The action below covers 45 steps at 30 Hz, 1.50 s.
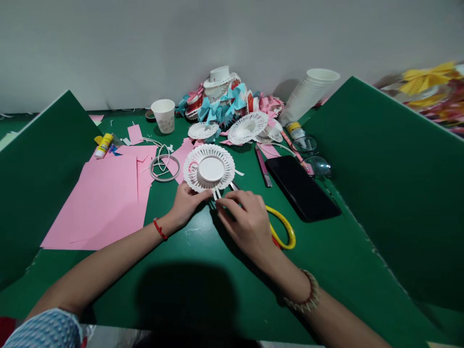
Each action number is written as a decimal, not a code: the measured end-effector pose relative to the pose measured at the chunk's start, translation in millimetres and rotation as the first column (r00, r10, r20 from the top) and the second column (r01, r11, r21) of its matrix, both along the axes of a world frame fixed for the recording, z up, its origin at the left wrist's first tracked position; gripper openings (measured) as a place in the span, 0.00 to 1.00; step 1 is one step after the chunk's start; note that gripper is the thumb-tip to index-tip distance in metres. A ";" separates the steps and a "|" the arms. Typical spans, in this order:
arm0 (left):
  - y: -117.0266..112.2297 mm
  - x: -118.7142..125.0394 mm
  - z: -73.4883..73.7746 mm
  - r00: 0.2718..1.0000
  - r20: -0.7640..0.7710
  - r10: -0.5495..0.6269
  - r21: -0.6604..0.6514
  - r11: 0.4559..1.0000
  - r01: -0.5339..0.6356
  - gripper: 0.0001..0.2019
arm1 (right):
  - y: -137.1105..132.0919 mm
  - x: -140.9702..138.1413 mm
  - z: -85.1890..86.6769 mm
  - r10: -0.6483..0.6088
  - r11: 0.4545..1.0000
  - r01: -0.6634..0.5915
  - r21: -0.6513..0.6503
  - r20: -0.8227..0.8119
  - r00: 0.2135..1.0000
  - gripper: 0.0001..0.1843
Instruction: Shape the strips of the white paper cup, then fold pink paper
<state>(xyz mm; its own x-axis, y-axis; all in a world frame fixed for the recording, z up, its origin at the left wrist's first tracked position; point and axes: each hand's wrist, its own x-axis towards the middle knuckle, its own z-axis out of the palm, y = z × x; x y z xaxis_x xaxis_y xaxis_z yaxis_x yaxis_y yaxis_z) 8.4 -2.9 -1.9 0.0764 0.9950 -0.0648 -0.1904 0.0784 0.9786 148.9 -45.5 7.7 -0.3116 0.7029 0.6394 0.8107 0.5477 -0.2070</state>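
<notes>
A white paper cup flattened into a fringed disc point(209, 169) lies on the green table point(326, 261), its cut strips curled around the round base. My left hand point(186, 203) pinches the disc's near edge. My right hand point(243, 220) is closed on a loose strip at the disc's lower rim. Scissors with yellow handles point(284, 229) lie under and just right of my right hand, their blades pointing toward the disc.
Pink paper sheets point(105, 203) lie at left with a glue stick point(103, 145) and a white ring point(165, 169). A paper cup point(164, 115), a stack of cups point(308, 94) and finished paper flowers point(224, 101) stand behind. A black phone point(302, 188) and glasses point(311, 154) lie right. Green dividers flank both sides.
</notes>
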 end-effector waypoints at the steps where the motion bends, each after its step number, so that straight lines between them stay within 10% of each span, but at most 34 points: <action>1: 0.1 -0.3 0.1 1.000 -0.005 -0.004 0.013 1.000 0.005 0.09 | 0.0 0.0 0.2 0.000 1.000 0.000 0.012 -0.003 1.000 0.03; 27: 0.4 0.3 2.5 0.996 -0.082 0.023 -0.003 1.000 -0.024 0.09 | -2.2 -0.2 -0.6 0.015 1.000 -0.015 0.015 -0.009 1.000 0.03; 38: -6.7 2.1 0.7 0.953 -0.304 0.001 0.177 0.983 0.056 0.09 | -0.3 -3.8 -3.0 -0.186 0.958 0.078 -0.276 -0.393 0.900 0.03; 45: -9.0 -0.2 3.1 0.922 -0.385 -0.045 0.216 0.967 0.137 0.07 | 2.9 -0.8 -4.4 -0.241 0.881 -0.082 -0.465 -0.593 0.769 0.02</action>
